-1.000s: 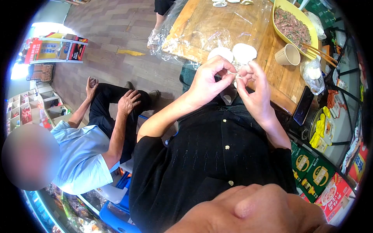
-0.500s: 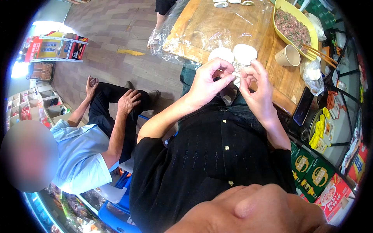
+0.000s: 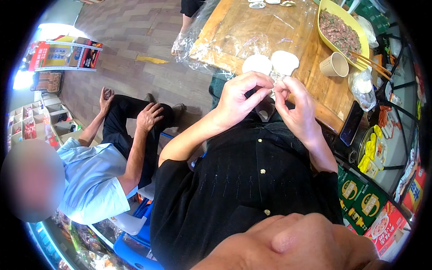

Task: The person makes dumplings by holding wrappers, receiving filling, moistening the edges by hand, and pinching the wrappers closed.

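My left hand [image 3: 240, 99] and my right hand [image 3: 298, 101] meet at the near edge of the wooden table, fingertips pinched together. Between them is a dumpling [image 3: 272, 92], mostly hidden by the fingers, with only a little pale dough showing. Just beyond my fingers, two round white dumpling wrappers [image 3: 257, 65] lie side by side on the table. Several finished dumplings [image 3: 272, 2] sit at the far edge. To the right, a yellow bowl [image 3: 322, 33] holds minced meat filling [image 3: 339, 35], with wooden chopsticks [image 3: 370, 63] across its rim.
A paper cup [image 3: 333, 65], a plastic bag [image 3: 362, 92] and a phone [image 3: 350, 123] are along the table's right side. Clear plastic film [image 3: 202, 45] hangs over the left edge. Another person in a light blue shirt [image 3: 96, 180] sits at my left. Green boxes [image 3: 360, 193] stand at lower right.
My fingertips have drawn closer together around the dumpling, and the right hand's fingers have curled in more. The seated person and the things on the table look the same.
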`<state>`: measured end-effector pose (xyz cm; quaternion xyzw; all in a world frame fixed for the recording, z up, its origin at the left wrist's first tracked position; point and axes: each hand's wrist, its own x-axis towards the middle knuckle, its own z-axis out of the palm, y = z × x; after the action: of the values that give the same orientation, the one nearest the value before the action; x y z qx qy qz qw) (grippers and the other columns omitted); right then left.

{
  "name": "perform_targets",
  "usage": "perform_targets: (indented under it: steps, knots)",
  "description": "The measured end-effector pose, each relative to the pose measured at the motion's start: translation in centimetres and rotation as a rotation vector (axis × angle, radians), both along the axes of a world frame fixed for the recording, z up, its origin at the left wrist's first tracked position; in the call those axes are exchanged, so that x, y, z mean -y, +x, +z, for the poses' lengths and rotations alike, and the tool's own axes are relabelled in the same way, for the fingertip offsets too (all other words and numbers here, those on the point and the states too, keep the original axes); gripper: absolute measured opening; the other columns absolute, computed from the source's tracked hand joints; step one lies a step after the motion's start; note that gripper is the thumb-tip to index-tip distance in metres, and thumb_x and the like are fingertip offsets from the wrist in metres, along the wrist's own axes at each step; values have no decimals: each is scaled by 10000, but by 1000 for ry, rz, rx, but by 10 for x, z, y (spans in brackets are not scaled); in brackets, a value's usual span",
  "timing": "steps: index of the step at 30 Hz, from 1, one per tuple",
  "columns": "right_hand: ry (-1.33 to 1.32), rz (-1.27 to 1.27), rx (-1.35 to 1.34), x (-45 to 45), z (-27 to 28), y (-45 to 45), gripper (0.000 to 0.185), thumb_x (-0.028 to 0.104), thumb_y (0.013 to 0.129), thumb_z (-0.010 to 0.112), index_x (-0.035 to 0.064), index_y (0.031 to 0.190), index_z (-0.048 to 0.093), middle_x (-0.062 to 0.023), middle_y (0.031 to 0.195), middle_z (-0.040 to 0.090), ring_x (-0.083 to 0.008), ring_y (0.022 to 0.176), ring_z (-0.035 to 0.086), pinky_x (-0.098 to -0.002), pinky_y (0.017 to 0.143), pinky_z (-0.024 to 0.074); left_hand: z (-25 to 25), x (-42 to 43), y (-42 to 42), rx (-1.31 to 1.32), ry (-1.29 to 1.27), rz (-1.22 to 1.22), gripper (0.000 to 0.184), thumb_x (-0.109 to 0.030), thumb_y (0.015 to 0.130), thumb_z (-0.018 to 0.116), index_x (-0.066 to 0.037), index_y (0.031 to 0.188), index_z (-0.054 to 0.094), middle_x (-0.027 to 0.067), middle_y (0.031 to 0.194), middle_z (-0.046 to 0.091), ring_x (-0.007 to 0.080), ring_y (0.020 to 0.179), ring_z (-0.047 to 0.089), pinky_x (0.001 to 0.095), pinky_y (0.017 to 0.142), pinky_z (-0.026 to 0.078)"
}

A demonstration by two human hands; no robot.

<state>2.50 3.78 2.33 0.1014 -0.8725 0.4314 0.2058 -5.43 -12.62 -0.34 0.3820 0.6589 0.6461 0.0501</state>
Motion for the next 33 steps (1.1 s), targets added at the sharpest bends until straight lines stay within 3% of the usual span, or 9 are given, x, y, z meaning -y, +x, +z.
perform_targets:
  steps: [5,10,13,16,18,22,26,30,33]
  knots:
    - [88,52,-143,-2,-2,-4,555,-138,725,657,44,1225,500,-132,894,605,-293,773,608,-371,673,502,1,-1,1,93,4,0,105,20,788,690,14,886,651,106,915,666,201,827,654,290,729,515]
    - [164,95,-206,-5,2,-6,564,-140,721,663,47,1225,491,-130,904,605,-300,783,608,-377,679,506,7,3,-6,5,-92,-40,115,8,781,704,13,882,649,104,904,661,192,822,653,283,725,512]
    - [170,117,-231,-5,4,-8,574,-137,714,673,40,1226,484,-133,912,603,-306,787,609,-381,684,510,9,4,-2,82,-164,-42,132,12,791,712,10,905,645,80,908,637,158,822,629,279,752,514]
    - [177,125,-242,-7,5,-9,588,-133,707,682,33,1232,478,-139,919,601,-315,793,608,-386,691,514,12,0,-1,121,-154,5,169,-4,792,714,19,954,672,95,921,657,194,840,645,297,764,518]
    - [188,130,-269,-8,5,-11,593,-131,704,685,31,1235,475,-142,920,600,-319,795,608,-388,693,514,6,-1,-4,-212,-156,60,208,-22,794,705,15,999,690,139,964,679,249,872,673,315,769,529]
    - [199,116,-319,-9,3,-15,599,-121,705,683,33,1246,477,-145,938,598,-326,813,607,-397,701,515,8,-3,1,-78,-154,78,213,-25,813,695,20,1021,691,168,1012,697,274,908,692,322,801,538]
    - [247,29,-275,-6,10,-12,575,-78,723,685,54,1248,490,-135,993,579,-321,859,603,-399,724,517,10,-7,-1,10,-156,122,207,-2,831,662,19,1035,692,165,991,706,246,887,700,303,779,541]
    - [202,-68,-199,-2,14,-12,536,-69,728,685,44,1225,519,-125,987,576,-315,871,595,-393,734,510,2,-12,-2,195,-63,131,173,-15,854,659,24,1019,693,107,889,714,116,815,655,255,734,513]
    - [221,-71,-192,-3,8,-12,495,-62,739,679,31,1204,538,-124,964,580,-316,873,590,-393,742,504,1,-12,-1,221,-101,120,185,-11,848,653,20,1025,699,135,897,716,138,827,682,262,729,525]
